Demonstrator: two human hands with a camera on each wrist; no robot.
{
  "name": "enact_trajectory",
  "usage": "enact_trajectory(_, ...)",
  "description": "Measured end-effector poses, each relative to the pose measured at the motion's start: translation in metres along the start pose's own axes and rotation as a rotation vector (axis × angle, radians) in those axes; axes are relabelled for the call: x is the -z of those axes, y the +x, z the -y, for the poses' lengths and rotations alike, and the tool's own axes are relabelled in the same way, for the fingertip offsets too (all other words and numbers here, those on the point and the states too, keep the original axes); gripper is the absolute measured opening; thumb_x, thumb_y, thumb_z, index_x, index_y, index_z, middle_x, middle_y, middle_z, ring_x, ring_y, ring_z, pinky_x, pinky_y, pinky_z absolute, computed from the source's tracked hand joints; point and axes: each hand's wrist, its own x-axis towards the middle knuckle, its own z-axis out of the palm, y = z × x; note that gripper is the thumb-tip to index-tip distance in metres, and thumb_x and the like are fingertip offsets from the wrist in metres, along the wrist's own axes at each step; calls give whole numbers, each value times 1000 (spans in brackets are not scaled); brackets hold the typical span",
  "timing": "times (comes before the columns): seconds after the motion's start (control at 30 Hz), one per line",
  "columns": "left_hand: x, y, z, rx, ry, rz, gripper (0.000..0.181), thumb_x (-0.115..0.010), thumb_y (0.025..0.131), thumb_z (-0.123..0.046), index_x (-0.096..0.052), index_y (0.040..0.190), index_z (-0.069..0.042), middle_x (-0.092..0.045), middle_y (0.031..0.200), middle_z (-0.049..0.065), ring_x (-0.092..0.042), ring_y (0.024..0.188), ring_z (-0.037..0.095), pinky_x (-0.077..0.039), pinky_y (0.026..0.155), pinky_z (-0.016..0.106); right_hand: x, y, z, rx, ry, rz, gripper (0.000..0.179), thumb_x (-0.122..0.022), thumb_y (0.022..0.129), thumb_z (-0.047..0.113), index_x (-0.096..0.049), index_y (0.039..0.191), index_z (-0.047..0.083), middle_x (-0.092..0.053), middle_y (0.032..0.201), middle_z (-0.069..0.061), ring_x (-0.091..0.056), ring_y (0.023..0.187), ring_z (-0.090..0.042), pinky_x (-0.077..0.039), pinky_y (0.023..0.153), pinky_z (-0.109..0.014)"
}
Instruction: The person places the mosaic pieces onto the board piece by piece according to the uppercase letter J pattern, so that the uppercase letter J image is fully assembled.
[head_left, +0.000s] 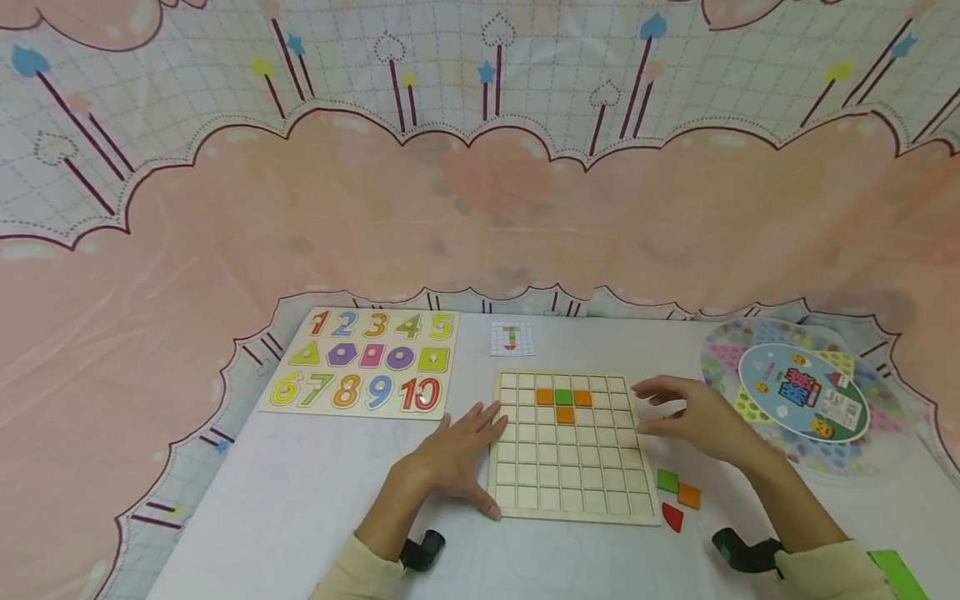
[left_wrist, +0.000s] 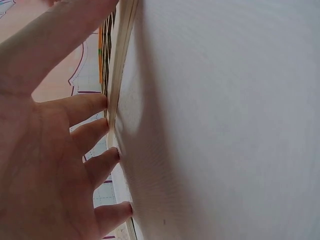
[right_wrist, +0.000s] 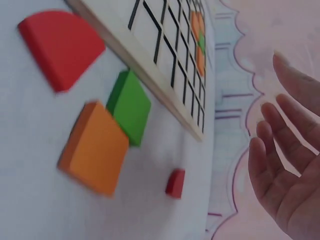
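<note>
From the head camera, a wooden grid board [head_left: 570, 446] is seen near the front edge of the white table [head_left: 300, 500], between the two hands. The left hand [head_left: 457, 454] is laid flat, fingers spread, against the board's left edge. The right hand [head_left: 697, 417] is held just above the board's right edge with relaxed, straight fingers, nothing being gripped. Two orange tiles [head_left: 545, 397] and a green tile [head_left: 564, 397] are seated in the board's upper rows, a third orange one below the green. Loose pieces (a green square [head_left: 667, 480], an orange square [head_left: 688, 496] and a red quarter-round [head_left: 672, 517]) are left off the board's front right corner. A number puzzle [head_left: 367, 362] sits towards the far left, a pattern card [head_left: 513, 338] beyond the board.

From the left wrist, fingertips [left_wrist: 102, 102] are pressed to the board's edge [left_wrist: 120, 75].

From the right wrist, the open palm [right_wrist: 285, 185] is shown empty, well apart from the loose squares; a small red piece [right_wrist: 175, 183] lies past them.

The board could be nudged by the pressing left hand, and seated tiles jolted out of their cells.
</note>
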Motion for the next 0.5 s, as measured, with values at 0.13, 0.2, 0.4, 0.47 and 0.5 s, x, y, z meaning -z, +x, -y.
enact_trajectory(0.13,0,0,0,-2,0,4,123,-97,57,-49,-37,159,-16,-20,173,1,-16,162,28,-13,130,64,11,-15,-10,7,-21,-29,48,-81,87,26,-66,130,8,-71,127,-15,-65,113,-33,-57,80,-19)
enact_trajectory(0.2,0,1,0,-2,0,7,123,-97,57,-49,-37,159,-16,-20,173,1,-16,162,28,-13,130,64,15,-22,-14,3,-24,-41,49,-81,87,28,-66,130,9,-71,127,-13,-66,112,-30,-57,79,-19)
enact_trajectory(0.4,0,2,1,-2,8,8,123,-97,58,-50,-36,160,-16,-19,174,1,-16,162,29,-14,129,65,18,-38,-25,-26,-20,-37,51,-81,88,28,-65,132,10,-73,126,-12,-67,108,-17,-57,78,-18)
enact_trajectory(0.47,0,2,1,-2,8,8,123,-97,58,-50,-36,160,-16,-19,174,1,-16,162,29,-14,129,65,16,-43,-27,-47,-15,-25,51,-81,87,29,-65,133,11,-73,126,-11,-67,109,-17,-57,78,-18)
enact_trajectory(0.5,0,2,1,-3,7,8,123,-97,58,-50,-36,160,-16,-19,174,1,-16,162,29,-14,129,65,15,-46,-29,-58,-9,-17,52,-81,87,29,-65,132,11,-73,126,-10,-67,109,-18,-58,78,-18)
